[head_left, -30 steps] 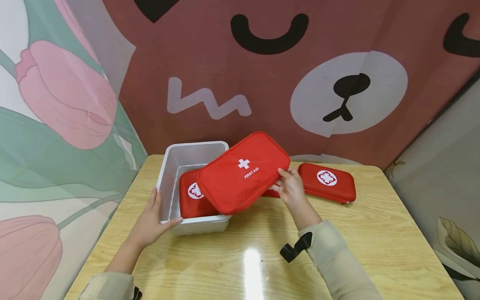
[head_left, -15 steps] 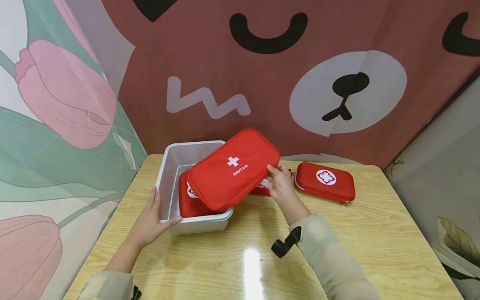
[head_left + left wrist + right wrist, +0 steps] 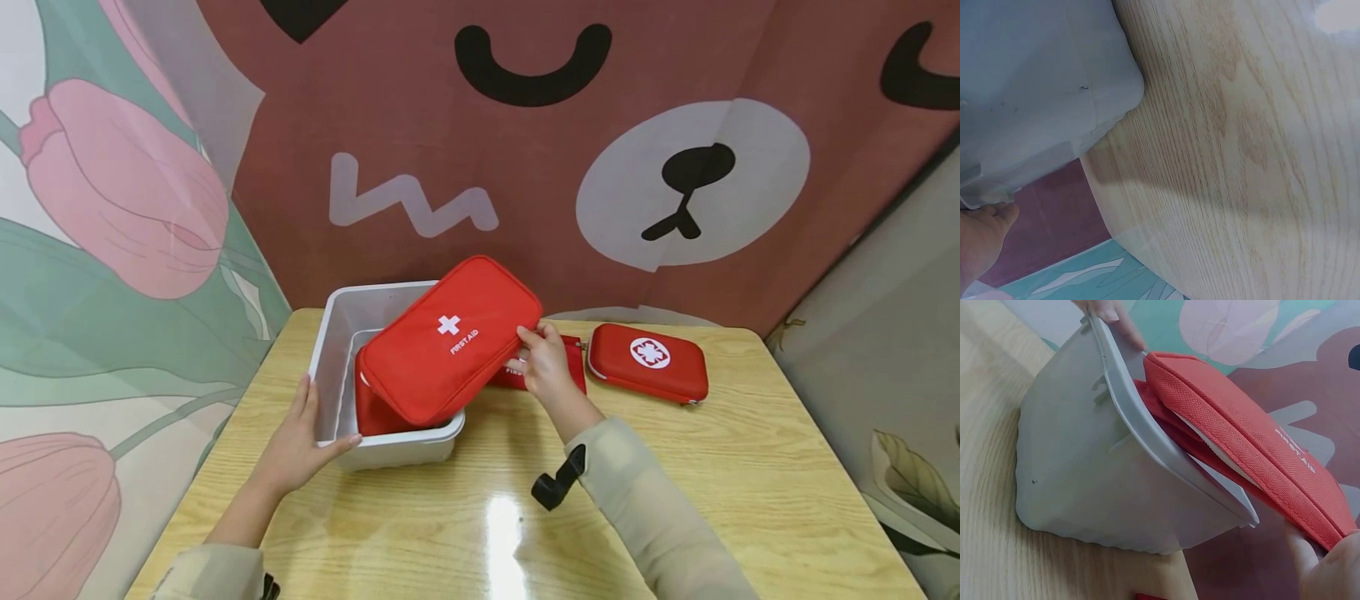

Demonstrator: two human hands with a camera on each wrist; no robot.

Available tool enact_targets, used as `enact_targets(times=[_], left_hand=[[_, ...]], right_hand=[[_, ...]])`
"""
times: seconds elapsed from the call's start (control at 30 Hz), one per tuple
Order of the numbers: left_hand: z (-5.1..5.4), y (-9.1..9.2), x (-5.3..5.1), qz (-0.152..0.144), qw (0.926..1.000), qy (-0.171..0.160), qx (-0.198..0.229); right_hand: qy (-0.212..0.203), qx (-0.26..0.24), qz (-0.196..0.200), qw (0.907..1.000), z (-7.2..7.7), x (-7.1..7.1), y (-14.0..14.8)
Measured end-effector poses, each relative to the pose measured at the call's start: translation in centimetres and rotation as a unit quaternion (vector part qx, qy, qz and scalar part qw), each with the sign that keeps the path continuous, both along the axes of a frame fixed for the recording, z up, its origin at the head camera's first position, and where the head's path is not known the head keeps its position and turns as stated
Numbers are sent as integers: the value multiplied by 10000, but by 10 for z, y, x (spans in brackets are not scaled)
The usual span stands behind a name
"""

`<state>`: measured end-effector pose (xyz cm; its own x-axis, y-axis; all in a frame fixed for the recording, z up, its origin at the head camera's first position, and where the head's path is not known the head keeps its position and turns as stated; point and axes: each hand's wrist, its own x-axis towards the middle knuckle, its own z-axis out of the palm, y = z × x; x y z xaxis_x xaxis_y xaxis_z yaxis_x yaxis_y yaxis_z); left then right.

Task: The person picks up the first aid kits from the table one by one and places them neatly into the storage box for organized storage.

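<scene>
My right hand [image 3: 547,367] pinches the right edge of a red first aid bag [image 3: 465,358] between thumb and fingers. The bag is tilted over a grey plastic bin [image 3: 321,358], its left end reaching above the opening. Under it in the bin lies a red first aid case [image 3: 369,417], mostly covered. At the bin's front left corner my left hand [image 3: 295,442] holds the rim, its thumb along the front edge. In the right wrist view, the bag [image 3: 1241,425] slants over the bin's rim [image 3: 1147,434].
A flat red first aid pouch [image 3: 576,367] lies behind my right hand, partly hidden. To its right is a hard red case [image 3: 678,367] with a white round emblem. The wooden table [image 3: 630,492] backs onto a printed bear wall.
My right hand has carried the bag left, further over the bin, covering more of the case inside. More of the flat pouch on the table shows. My left hand stays at the bin corner.
</scene>
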<state>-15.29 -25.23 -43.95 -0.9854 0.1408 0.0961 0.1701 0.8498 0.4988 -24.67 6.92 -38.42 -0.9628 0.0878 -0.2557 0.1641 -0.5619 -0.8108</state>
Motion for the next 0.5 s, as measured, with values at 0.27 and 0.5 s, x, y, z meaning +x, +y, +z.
enact_targets(times=[0.27,0.5], left_hand=[[2,-2,0,-16,10000,-20,6],[-2,-1,-1,-24,10000,8,18]], right_hand=[[24,160,50,9999,2,-4,-12],[-16,277,76,9996,-1,-7,-21]])
